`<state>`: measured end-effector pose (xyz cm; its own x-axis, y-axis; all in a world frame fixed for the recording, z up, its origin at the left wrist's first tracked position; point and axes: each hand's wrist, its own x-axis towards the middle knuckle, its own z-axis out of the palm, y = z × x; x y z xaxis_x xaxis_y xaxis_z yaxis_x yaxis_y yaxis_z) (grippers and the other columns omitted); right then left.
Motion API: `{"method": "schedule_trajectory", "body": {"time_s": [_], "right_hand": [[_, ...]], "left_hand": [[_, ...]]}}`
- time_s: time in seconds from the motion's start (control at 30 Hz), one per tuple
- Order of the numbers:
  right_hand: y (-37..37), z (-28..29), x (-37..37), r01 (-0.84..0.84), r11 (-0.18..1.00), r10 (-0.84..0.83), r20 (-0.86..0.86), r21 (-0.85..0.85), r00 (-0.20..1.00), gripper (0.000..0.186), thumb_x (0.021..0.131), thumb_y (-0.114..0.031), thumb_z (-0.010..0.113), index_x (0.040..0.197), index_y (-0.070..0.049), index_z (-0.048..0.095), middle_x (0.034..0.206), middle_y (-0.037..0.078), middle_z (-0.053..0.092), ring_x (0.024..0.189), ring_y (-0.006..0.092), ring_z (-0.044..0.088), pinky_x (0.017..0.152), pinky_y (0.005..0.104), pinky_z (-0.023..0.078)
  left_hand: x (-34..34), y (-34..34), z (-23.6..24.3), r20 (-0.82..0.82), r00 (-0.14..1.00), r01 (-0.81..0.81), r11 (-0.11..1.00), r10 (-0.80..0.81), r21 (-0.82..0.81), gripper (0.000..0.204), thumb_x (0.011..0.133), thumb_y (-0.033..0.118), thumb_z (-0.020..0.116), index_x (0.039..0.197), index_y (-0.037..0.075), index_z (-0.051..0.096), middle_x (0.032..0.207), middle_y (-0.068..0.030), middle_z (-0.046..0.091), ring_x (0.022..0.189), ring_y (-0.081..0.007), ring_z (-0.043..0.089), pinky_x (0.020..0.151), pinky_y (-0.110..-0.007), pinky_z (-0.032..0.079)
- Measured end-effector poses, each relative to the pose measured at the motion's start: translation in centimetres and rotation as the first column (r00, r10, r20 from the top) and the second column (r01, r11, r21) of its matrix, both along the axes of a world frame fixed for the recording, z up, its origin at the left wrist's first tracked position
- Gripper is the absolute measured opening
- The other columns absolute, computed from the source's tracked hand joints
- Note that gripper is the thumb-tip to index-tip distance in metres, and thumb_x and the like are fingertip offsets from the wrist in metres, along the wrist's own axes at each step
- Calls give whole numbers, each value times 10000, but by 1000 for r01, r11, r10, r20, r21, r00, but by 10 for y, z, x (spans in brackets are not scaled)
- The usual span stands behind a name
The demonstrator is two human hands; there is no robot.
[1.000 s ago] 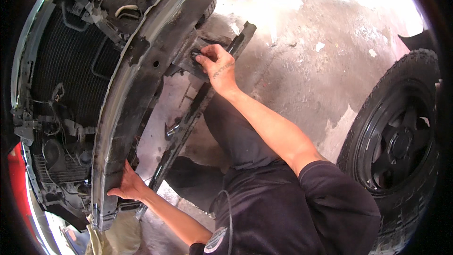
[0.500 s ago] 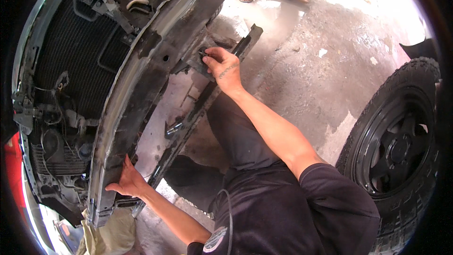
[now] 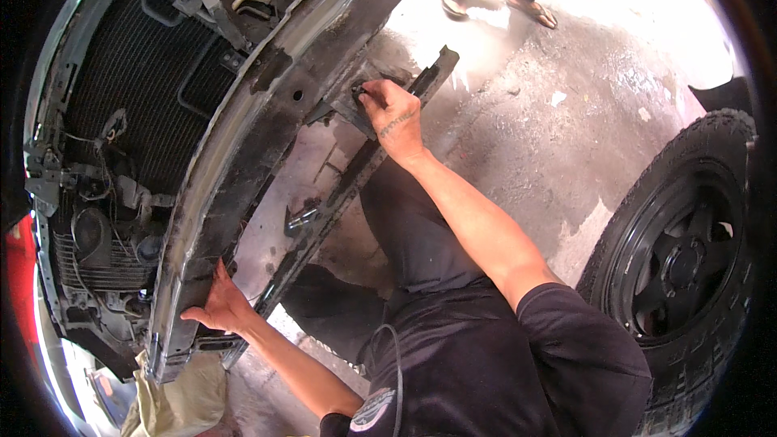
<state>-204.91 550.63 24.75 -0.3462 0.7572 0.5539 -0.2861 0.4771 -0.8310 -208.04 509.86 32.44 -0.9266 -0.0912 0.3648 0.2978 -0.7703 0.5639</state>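
A long, curved bumper beam (image 3: pixel 251 125), worn grey metal, runs across the front of a vehicle. My left hand (image 3: pixel 220 305) lies on its near end, thumb and fingers spread apart; some fingertips are hidden at the beam's edge. Farther up, my right hand (image 3: pixel 394 117) is closed in a pinch at a mounting bracket (image 3: pixel 344 105) beside the beam. Between its fingertips is a small dark piece, too small and covered to name. A narrow dark metal rail (image 3: pixel 340 186) passes below my right hand, alongside the beam.
Behind the beam sits a black finned radiator (image 3: pixel 133 73) with pipes and loose wiring. A large wheel with a knobbly tyre (image 3: pixel 603 247) stands at the right. Khaki cloth (image 3: pixel 182 400) hangs below the beam's near end. Another person's sandalled feet (image 3: pixel 534 12) are on the concrete floor beyond.
My right hand stays at the bracket, its fingers curled a little more. My left hand keeps its place on the beam. The other person's feet have shifted right.
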Motion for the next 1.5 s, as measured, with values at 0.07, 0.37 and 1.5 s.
{"method": "schedule_trajectory", "body": {"time_s": [0.07,0.37,1.5], "right_hand": [[1,-2,0,10,997,-12,18,81,1000,182,842,-44,753,1005,20,704,902,167,733,779,246,724,690,331,558],[4,-2,-4,25,991,-24,-3,132,1000,163,824,-44,765,967,11,711,895,170,728,767,284,712,688,353,556],[3,4,-3,33,955,-66,101,294,993,177,869,-68,735,999,46,700,893,214,725,779,326,729,690,365,557]], "left_hand": [[-1,-2,-2,2,1000,10,1000,-10,8,1059,810,546,777,1570,29,252,1628,-231,212,1497,-445,173,1220,-636,145],[-2,-2,-3,-24,1000,18,1000,-17,21,952,831,567,749,1538,69,352,1590,-159,341,1462,-404,285,1201,-629,197],[-3,-8,-12,-20,999,31,986,-28,164,884,835,499,768,1526,95,394,1594,-109,383,1493,-340,286,1198,-671,159]]}}
